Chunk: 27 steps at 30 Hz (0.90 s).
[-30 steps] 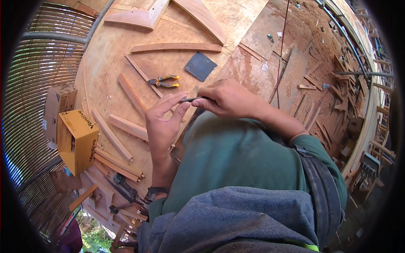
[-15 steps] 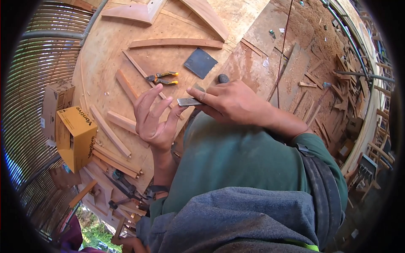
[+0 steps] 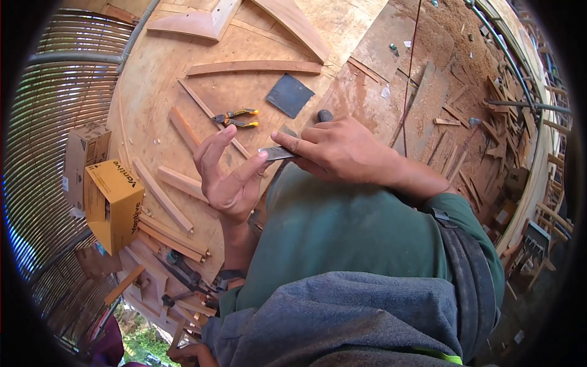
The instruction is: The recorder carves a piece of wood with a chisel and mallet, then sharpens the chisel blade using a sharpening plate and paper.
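Note:
A flat steel blade (image 3: 280,153), short and bevel-ended, lies across the front of my body at chest height. My right hand (image 3: 342,147) grips it, index finger stretched along its top and the other fingers curled beneath. At the blade's left end, my left hand (image 3: 232,174) has brought its index fingertip onto the edge, thumb mostly hidden below, in a light pinch. Its other fingers are raised and apart. Past the hands, pliers (image 3: 235,118) with yellow-black handles rest on the plywood, with a dark square sheet (image 3: 290,95) and a dark rounded lump (image 3: 324,115) nearby.
Plywood (image 3: 257,37) carries several cut wooden strips, among them a curved one (image 3: 254,67). Yellow (image 3: 114,205) and brown cardboard boxes (image 3: 85,162) stand at the left, above a cordless tool (image 3: 177,260). Sawdust and offcuts (image 3: 501,140) cover the right side. Another person's arm (image 3: 195,355) shows lower left.
My left index finger has moved right and down onto the blade's end, closing toward the thumb. The blade has tilted slightly; my right hand keeps its hold.

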Motion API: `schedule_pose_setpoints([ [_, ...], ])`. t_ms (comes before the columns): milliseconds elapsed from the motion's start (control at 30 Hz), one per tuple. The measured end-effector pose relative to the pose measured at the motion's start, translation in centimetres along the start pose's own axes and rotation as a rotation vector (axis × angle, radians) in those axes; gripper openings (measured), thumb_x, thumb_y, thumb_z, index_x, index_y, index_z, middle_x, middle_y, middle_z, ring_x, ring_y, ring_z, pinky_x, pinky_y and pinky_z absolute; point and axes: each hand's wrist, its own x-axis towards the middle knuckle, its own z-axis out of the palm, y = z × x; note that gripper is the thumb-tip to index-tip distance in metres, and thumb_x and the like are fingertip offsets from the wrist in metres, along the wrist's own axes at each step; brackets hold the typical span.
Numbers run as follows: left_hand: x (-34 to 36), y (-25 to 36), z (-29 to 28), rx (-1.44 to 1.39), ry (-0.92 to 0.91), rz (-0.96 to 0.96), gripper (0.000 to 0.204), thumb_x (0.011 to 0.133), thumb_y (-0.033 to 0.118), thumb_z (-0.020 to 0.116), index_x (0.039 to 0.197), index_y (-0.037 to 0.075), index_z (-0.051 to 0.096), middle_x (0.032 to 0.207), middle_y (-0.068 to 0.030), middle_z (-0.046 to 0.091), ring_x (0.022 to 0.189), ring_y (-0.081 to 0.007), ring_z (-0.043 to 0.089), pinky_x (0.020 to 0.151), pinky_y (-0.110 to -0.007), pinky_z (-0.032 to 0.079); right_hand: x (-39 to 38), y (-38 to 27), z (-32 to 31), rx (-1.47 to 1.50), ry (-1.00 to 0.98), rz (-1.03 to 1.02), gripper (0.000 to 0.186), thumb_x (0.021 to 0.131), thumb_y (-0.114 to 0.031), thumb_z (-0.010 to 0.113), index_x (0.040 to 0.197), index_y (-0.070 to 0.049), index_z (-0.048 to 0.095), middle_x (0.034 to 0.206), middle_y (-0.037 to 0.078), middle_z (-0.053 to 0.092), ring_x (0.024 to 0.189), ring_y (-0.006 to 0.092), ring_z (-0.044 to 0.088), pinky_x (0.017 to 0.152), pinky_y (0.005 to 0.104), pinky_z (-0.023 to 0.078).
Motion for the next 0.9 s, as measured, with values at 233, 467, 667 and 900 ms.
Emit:
schedule_pose_setpoints([
  [233,-0.2,0.7,1.0,-0.196,0.175,-0.172,0.031,0.075,0.007,0.089,0.103,0.011,0.078,0.132,-0.0094,0.062,0.122,-0.031,0.056,0.097,-0.042,0.053,0.1,0.1,-0.5,-0.016,-0.01,-0.009,0.048,0.095,-0.024,0.066,0.141,-0.009,0.059,0.072,0.007,0.059,0.066,0.0254,0.067,0.055,0.0416,0.054],
  [467,1.0,-0.2,0.9,-0.234,-0.151,-0.108,0.021,0.079,-0.001,0.084,0.099,0.006,0.079,0.105,-0.0092,0.074,0.104,-0.0274,0.067,0.092,-0.038,0.055,0.0,1.3,0.6,0.263,0.006,0.026,0.046,0.096,-0.023,0.065,0.139,-0.006,0.057,0.08,0.016,0.068,0.075,0.0365,0.069,0.066,0.0471,0.054],
  [667,-1.2,-4.8,3.9,-0.494,-0.215,-0.751,0.023,0.082,-0.004,0.083,0.104,-0.001,0.077,0.092,-0.006,0.076,0.087,-0.0143,0.069,0.079,-0.027,0.055,-2.1,5.1,4.3,0.4,-0.3,0.421,0.035,0.1,-0.022,0.065,0.128,-0.005,0.053,0.091,0.02,0.069,0.082,0.041,0.068,0.073,0.0484,0.053],
  [900,-4.9,-12.1,12.2,-0.316,-0.177,-0.87,0.031,0.096,0.006,0.069,0.124,-0.007,0.067,0.112,-0.0168,0.074,0.107,-0.0239,0.07,0.095,-0.034,0.055,-5.9,11.5,11.9,0.575,-0.139,0.733,0.053,0.104,-0.018,0.056,0.153,-0.007,0.039,0.095,0.021,0.067,0.094,0.0398,0.066,0.083,0.046,0.05],
])
